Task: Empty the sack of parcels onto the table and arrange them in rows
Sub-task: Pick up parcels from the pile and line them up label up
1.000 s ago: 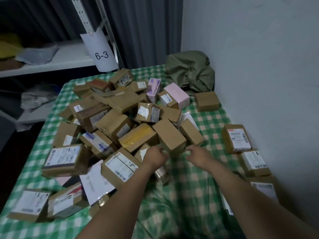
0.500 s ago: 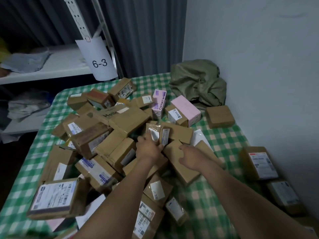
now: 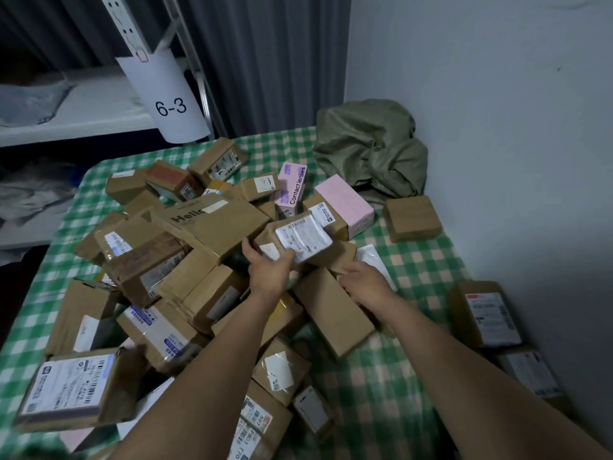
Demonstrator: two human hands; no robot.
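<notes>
A heap of brown parcels (image 3: 185,267) covers the left and middle of the green-checked table (image 3: 381,376). My left hand (image 3: 270,272) grips a small brown parcel with a white label (image 3: 303,239), tilted up above the heap. My right hand (image 3: 365,283) lies just right of it, its fingers curled over the far end of a long brown box (image 3: 335,317). The crumpled olive sack (image 3: 368,151) sits in the far corner. Three parcels lie apart along the right wall: a plain one (image 3: 413,218), a labelled one (image 3: 487,313) and another (image 3: 530,373).
A pink box (image 3: 345,200) and a lilac contact-lens box (image 3: 292,184) sit at the heap's far side. A white mailer (image 3: 376,258) lies beside my right hand. A shelf with a "6-3" sign (image 3: 169,104) stands behind left. The wall (image 3: 497,127) bounds the right.
My left hand has reached further into the heap and lifted the small white-labelled parcel. My right hand followed forward along the long brown box. The view moved closer.
</notes>
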